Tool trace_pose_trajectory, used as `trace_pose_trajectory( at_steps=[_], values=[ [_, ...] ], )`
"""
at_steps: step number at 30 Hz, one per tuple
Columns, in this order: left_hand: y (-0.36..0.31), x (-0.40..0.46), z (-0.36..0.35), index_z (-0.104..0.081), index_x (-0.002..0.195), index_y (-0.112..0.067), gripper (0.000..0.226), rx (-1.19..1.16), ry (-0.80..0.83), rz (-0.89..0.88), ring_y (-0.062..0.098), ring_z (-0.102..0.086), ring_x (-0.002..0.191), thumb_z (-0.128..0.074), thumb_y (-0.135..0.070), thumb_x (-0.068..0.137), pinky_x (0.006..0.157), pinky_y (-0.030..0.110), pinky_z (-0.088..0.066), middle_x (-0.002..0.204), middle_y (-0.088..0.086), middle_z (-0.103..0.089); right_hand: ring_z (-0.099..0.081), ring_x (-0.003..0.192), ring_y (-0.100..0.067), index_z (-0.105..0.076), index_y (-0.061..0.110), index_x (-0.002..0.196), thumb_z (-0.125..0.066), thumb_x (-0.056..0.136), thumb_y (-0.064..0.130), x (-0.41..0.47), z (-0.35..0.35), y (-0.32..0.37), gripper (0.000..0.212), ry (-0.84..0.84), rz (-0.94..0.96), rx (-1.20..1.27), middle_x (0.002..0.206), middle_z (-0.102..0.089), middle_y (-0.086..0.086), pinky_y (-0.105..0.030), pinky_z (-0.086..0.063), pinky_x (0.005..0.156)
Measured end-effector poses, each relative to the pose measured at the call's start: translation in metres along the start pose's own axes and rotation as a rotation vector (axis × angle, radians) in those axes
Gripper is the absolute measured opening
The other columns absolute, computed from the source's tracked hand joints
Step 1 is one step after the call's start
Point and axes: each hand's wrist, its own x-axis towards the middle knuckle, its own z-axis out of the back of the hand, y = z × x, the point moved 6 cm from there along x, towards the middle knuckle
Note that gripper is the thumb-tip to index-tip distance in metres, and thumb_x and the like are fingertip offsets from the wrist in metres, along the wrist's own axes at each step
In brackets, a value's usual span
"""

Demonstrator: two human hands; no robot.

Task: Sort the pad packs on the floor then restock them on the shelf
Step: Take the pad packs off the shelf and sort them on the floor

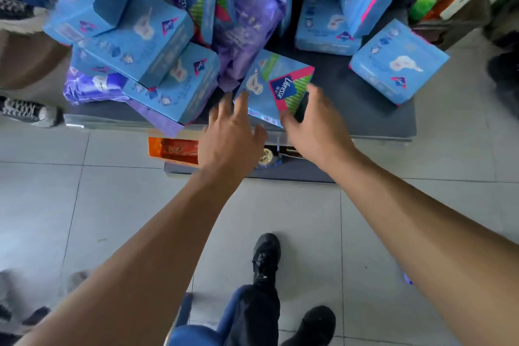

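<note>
Both hands reach for the Libresse pack (276, 87) lying tilted at the front edge of the dark shelf (365, 121). Left hand (233, 132) spread, fingertips touching it; right hand (314, 121) cupping its right corner. Advise gripping both sides squarely; neighbouring blue boxes (146, 45) lean loosely.

Bright even daylight; motion blur (worst top); wide-angle edge bowing.
</note>
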Motion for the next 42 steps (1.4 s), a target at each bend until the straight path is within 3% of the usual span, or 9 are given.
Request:
trace_pose_trajectory(
  at_steps=[7, 12, 15, 18, 21, 24, 32, 37, 42],
  values=[
    [0.008, 0.027, -0.014, -0.039, 0.141, -0.009, 0.054, -0.252, -0.015, 0.015, 0.031, -0.046, 0.121, -0.053, -0.033, 0.095, 0.096, 0.036, -0.038, 0.132, 0.015, -0.051, -0.058, 0.091, -0.019, -0.060, 0.016, 0.104, -0.053, 0.092, 0.029, 0.024, -0.004, -0.010, 0.019, -0.125, -0.147, 0.195, 0.097, -0.065, 0.002, -0.024, -0.036, 0.068],
    [-0.011, 0.011, -0.004, -0.058, 0.121, -0.017, 0.045, -0.516, -0.065, 0.101, 0.010, -0.055, 0.092, -0.055, -0.050, 0.092, 0.069, 0.009, -0.035, 0.106, -0.002, -0.062, -0.057, 0.114, -0.011, -0.050, 0.025, 0.135, -0.056, 0.079, 0.043, 0.007, 0.017, -0.018, 0.058, -0.227, -0.136, 0.408, 0.125, -0.059, 0.002, -0.038, -0.049, 0.098],
    [-0.028, -0.006, -0.004, -0.061, 0.097, -0.018, 0.032, -0.737, -0.053, 0.145, 0.002, -0.059, 0.077, -0.057, -0.050, 0.092, 0.065, 0.011, -0.043, 0.083, -0.010, -0.065, -0.060, 0.108, -0.005, -0.055, 0.029, 0.133, -0.057, 0.076, 0.026, -0.007, 0.044, -0.035, 0.057, -0.273, -0.168, 0.624, 0.122, -0.062, 0.010, -0.033, -0.053, 0.091],
    [-0.043, -0.010, -0.004, -0.058, 0.113, -0.022, 0.032, -0.748, -0.053, 0.125, 0.001, -0.057, 0.099, -0.062, -0.044, 0.091, 0.083, 0.017, -0.046, 0.109, -0.010, -0.063, -0.061, 0.083, -0.006, -0.064, 0.029, 0.121, -0.054, 0.074, 0.013, -0.029, 0.067, -0.057, 0.051, -0.234, -0.213, 0.782, 0.098, -0.069, 0.015, -0.028, -0.048, 0.067],
    [-0.064, -0.016, -0.019, -0.048, 0.133, -0.024, 0.050, -0.893, 0.200, 0.136, 0.010, -0.061, 0.112, -0.068, -0.036, 0.089, 0.092, 0.029, -0.052, 0.127, -0.005, -0.058, -0.062, 0.090, -0.016, -0.067, 0.029, 0.113, -0.053, 0.065, 0.012, -0.059, 0.085, -0.079, 0.053, -0.155, -0.213, 0.857, 0.108, -0.070, -0.006, -0.032, -0.044, 0.073],
    [-0.101, -0.051, -0.037, -0.055, 0.125, -0.018, 0.037, -0.951, 0.478, 0.109, 0.013, -0.071, 0.088, -0.066, -0.029, 0.091, 0.069, 0.027, -0.058, 0.106, 0.002, -0.072, -0.066, 0.089, -0.011, -0.059, 0.025, 0.116, -0.053, 0.068, 0.010, -0.097, 0.107, -0.108, 0.051, -0.186, -0.233, 0.943, 0.112, -0.066, -0.003, -0.025, -0.049, 0.069],
    [-0.217, -0.168, -0.103, -0.047, 0.129, -0.024, 0.037, -1.049, 0.627, 0.089, 0.014, -0.069, 0.084, -0.059, -0.015, 0.095, 0.062, 0.024, -0.055, 0.113, 0.008, -0.067, -0.065, 0.078, -0.002, -0.048, 0.023, 0.125, -0.066, 0.090, 0.017, -0.254, 0.155, -0.232, 0.040, -0.375, -0.486, 0.922, 0.109, -0.062, 0.004, -0.024, -0.050, 0.067],
    [-0.301, -0.226, -0.172, -0.052, 0.125, -0.038, 0.041, -0.842, 0.835, -0.054, 0.022, -0.070, 0.096, -0.068, -0.025, 0.090, 0.080, 0.037, -0.057, 0.108, 0.004, -0.070, -0.069, 0.083, -0.007, -0.056, 0.019, 0.123, -0.070, 0.086, 0.010, -0.335, 0.193, -0.319, 0.040, -0.593, -0.617, 0.917, 0.106, -0.067, 0.004, -0.033, -0.055, 0.071],
    [-0.381, -0.277, -0.243, -0.048, 0.130, -0.030, 0.043, -0.652, 0.993, -0.231, 0.015, -0.067, 0.098, -0.065, -0.018, 0.092, 0.072, 0.024, -0.056, 0.114, -0.002, -0.064, -0.069, 0.085, -0.008, -0.055, 0.015, 0.120, -0.066, 0.088, 0.003, -0.403, 0.210, -0.396, 0.035, -0.784, -0.754, 1.026, 0.106, -0.065, 0.003, -0.015, -0.051, 0.062]
  ],
)
